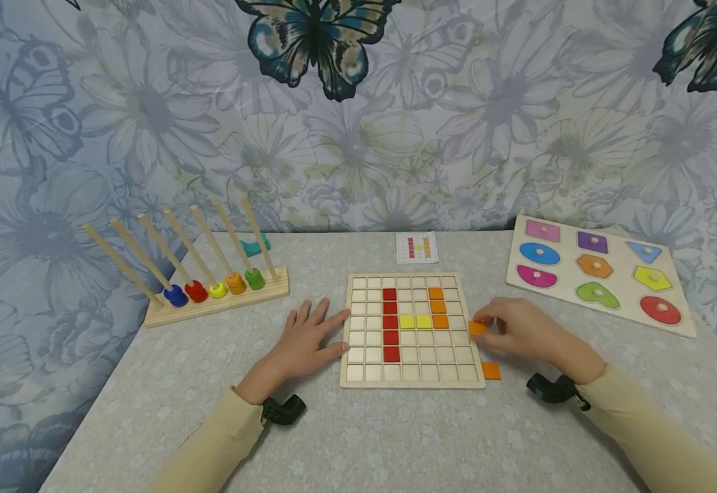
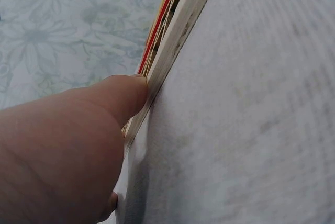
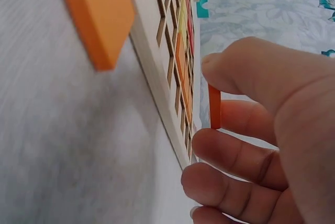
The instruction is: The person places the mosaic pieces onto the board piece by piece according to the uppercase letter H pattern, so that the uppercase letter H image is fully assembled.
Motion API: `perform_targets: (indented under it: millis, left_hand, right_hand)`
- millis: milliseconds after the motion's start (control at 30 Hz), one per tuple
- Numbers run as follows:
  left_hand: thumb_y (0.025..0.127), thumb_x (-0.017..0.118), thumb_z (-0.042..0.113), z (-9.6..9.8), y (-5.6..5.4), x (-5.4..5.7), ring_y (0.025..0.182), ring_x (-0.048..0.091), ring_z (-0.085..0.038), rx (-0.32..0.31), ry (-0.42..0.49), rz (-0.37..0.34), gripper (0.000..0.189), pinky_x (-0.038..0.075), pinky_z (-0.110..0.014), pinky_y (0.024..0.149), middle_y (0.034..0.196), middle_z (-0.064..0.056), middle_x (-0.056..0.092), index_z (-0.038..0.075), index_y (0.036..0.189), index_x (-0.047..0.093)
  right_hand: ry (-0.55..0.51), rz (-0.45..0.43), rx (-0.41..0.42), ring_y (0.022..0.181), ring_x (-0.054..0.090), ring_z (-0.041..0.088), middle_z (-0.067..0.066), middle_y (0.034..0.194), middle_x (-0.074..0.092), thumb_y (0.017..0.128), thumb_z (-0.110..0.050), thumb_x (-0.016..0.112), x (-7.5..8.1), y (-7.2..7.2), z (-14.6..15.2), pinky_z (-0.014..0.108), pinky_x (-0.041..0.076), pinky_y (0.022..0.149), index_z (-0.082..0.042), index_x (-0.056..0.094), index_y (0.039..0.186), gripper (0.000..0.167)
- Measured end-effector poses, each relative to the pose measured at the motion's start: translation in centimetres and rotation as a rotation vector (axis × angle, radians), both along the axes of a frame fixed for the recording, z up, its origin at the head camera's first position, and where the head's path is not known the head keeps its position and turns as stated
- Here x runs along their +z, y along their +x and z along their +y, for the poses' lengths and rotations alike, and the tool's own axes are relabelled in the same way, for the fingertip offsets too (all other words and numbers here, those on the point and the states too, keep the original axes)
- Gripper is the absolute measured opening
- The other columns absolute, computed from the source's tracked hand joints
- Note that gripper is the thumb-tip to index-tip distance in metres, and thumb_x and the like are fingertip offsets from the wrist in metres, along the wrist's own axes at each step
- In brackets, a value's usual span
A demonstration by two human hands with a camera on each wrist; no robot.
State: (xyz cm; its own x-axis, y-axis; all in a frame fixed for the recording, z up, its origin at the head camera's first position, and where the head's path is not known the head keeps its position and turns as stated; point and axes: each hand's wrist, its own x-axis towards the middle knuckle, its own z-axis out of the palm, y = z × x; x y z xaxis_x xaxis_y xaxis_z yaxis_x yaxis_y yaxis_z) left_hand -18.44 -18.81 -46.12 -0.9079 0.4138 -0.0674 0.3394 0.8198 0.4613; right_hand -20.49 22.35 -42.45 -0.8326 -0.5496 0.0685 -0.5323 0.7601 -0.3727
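A wooden grid board [image 1: 410,375] lies flat on the table. It holds a column of red tiles [image 1: 391,322], two yellow tiles [image 1: 415,321] and a short column of orange tiles [image 1: 437,303]. My left hand [image 1: 305,340] is spread out, with thumb and forefinger touching the board's left edge; the left wrist view shows the thumb against that edge. Beside the right edge, my right hand [image 1: 521,333] pinches an orange square tile [image 3: 214,107] between thumb and fingers. Another orange tile [image 1: 490,371] lies on the table by the board's lower right corner.
Behind the board lies a small pattern card [image 1: 416,248]. At left stands a wooden peg rack [image 1: 216,299] with coloured rings on its base and tall pegs. A shape puzzle board [image 1: 601,274] sits at the right. A teal piece [image 1: 255,246] lies behind the rack.
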Motion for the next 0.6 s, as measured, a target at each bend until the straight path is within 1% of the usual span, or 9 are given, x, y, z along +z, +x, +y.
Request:
perform_targets:
  millis: [200,367,500,600]
  left_hand:
    - [0.103,0.059,0.042,0.0,0.0,0.1,0.154,0.003,-0.057,-0.002,-0.002,-0.002,0.062,0.005,-0.076,0.118,0.168,-0.027,0.016,0.022,0.159,0.04]
    - [0.103,0.058,0.042,-0.1,0.0,0.0,0.154,0.003,-0.057,-0.002,-0.005,0.002,0.062,0.005,-0.076,0.118,0.168,-0.027,0.017,0.022,0.159,0.04]
    - [0.103,0.058,0.042,-0.1,0.0,-0.1,0.154,0.003,-0.057,-0.001,-0.007,0.002,0.062,0.005,-0.076,0.118,0.168,-0.027,0.016,0.022,0.159,0.04]
    - [0.103,0.058,0.042,0.0,0.0,-0.1,0.154,0.002,-0.057,0.0,-0.009,0.0,0.062,0.005,-0.076,0.119,0.168,-0.027,0.016,0.022,0.159,0.04]
  right_hand:
    - [-0.009,-0.005,0.032,0.068,0.049,0.004,-0.008,0.083,0.067,0.084,-0.024,0.083,-0.2,-0.4,-1.2,0.019,0.044,0.061,-0.01,0.079,0.105,0.025]
    - [-0.003,-0.003,0.048,0.068,0.049,0.004,-0.008,0.085,0.068,0.084,-0.026,0.084,-0.7,-0.6,-2.0,0.018,0.044,0.061,-0.011,0.079,0.106,0.026]
    - [0.001,-0.021,0.053,0.068,0.049,0.004,-0.008,0.086,0.068,0.085,-0.027,0.083,-0.8,-0.8,-2.5,0.019,0.044,0.061,-0.011,0.079,0.108,0.028]
    - [-0.001,-0.019,0.069,0.068,0.049,0.003,-0.008,0.086,0.067,0.085,-0.026,0.083,-0.9,-0.9,-2.8,0.019,0.044,0.061,-0.01,0.079,0.108,0.029]
